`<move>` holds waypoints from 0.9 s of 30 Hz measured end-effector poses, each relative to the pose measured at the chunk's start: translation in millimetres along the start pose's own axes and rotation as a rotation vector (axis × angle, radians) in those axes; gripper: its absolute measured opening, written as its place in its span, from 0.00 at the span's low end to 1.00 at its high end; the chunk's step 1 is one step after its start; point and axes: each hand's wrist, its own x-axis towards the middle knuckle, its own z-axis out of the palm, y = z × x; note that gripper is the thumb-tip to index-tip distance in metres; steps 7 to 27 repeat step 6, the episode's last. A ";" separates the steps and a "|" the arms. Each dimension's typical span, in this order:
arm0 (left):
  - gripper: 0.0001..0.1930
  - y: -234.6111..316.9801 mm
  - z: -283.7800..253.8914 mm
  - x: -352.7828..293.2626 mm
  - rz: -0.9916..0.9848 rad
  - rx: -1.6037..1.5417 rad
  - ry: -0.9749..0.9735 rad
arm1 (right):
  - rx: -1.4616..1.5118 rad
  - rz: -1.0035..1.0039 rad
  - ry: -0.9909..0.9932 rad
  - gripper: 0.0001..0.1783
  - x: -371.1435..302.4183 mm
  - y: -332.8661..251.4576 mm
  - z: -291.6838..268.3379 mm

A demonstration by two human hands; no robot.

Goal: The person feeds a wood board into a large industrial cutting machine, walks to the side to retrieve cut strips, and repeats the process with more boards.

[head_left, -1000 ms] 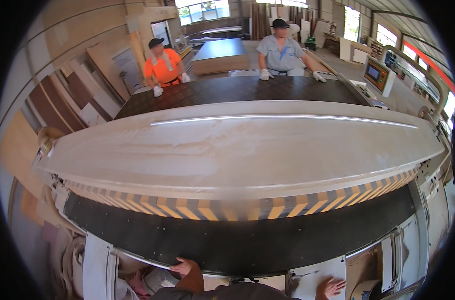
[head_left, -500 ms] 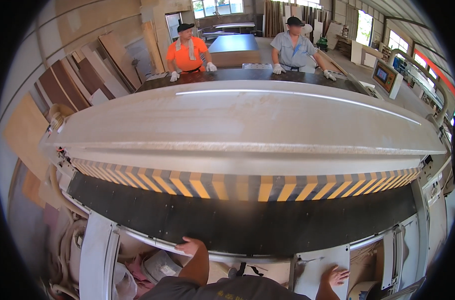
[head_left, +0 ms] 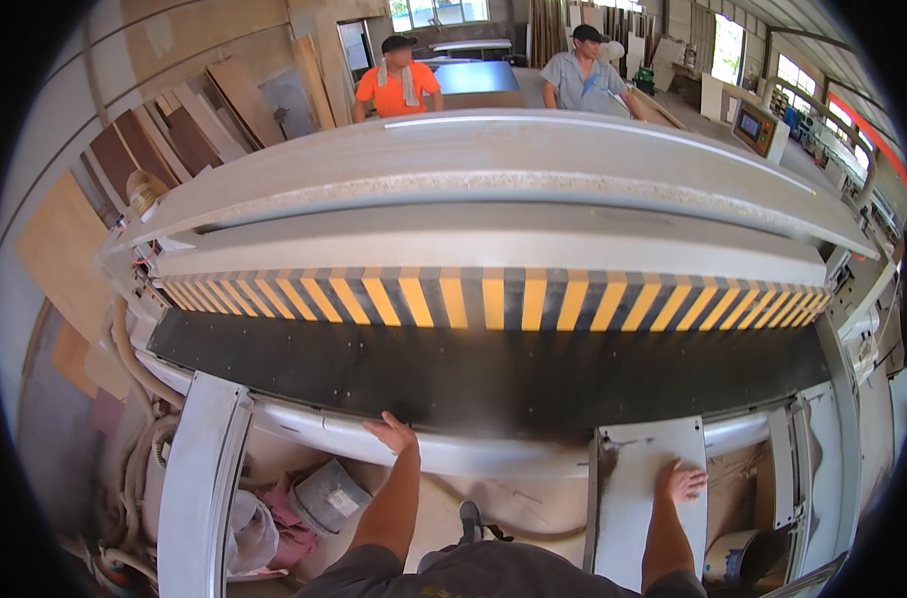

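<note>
My left hand (head_left: 393, 433) is open, fingers stretched out, at the front edge of a wide machine's dark flat bed (head_left: 453, 371). It lies over or against the pale roller-like bar (head_left: 493, 450) along that edge; whether it presses on it I cannot tell. My right hand (head_left: 685, 481) is open too, its fingers spread at the right edge of a white metal panel (head_left: 641, 528) that juts toward me. Neither hand holds anything. Behind the bed runs a yellow-and-black striped guard (head_left: 493, 299) under the machine's long pale hood (head_left: 493, 159).
Beyond the hood stand a person in orange (head_left: 397, 92) and one in grey-blue (head_left: 585, 88). A control panel (head_left: 753, 124) is at far right. A second white panel (head_left: 199, 468), a grey bucket (head_left: 328, 496) and hoses (head_left: 134, 399) lie at lower left. Boards (head_left: 189, 130) lean behind.
The view has tilted downward, so the machine sits higher in it and more of my arms shows. The co-workers' gloved hands are now hidden behind the hood. Both my hands remain open.
</note>
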 end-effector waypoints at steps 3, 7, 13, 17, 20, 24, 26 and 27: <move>0.38 -9.9 -45.3 -27.0 0.403 -0.032 -0.231 | 0.112 -0.303 0.082 0.45 13.8 53.3 24.3; 0.38 -0.1 -75.8 -42.9 0.714 0.015 -0.438 | 0.202 -0.608 0.105 0.44 11.4 90.4 25.8; 0.38 -0.1 -75.8 -42.9 0.714 0.015 -0.438 | 0.202 -0.608 0.105 0.44 11.4 90.4 25.8; 0.38 -0.1 -75.8 -42.9 0.714 0.015 -0.438 | 0.202 -0.608 0.105 0.44 11.4 90.4 25.8; 0.38 -0.1 -75.8 -42.9 0.714 0.015 -0.438 | 0.202 -0.608 0.105 0.44 11.4 90.4 25.8; 0.38 -0.1 -75.8 -42.9 0.714 0.015 -0.438 | 0.202 -0.608 0.105 0.44 11.4 90.4 25.8; 0.38 -0.1 -75.8 -42.9 0.714 0.015 -0.438 | 0.202 -0.608 0.105 0.44 11.4 90.4 25.8; 0.38 -0.1 -75.8 -42.9 0.714 0.015 -0.438 | 0.202 -0.608 0.105 0.44 11.4 90.4 25.8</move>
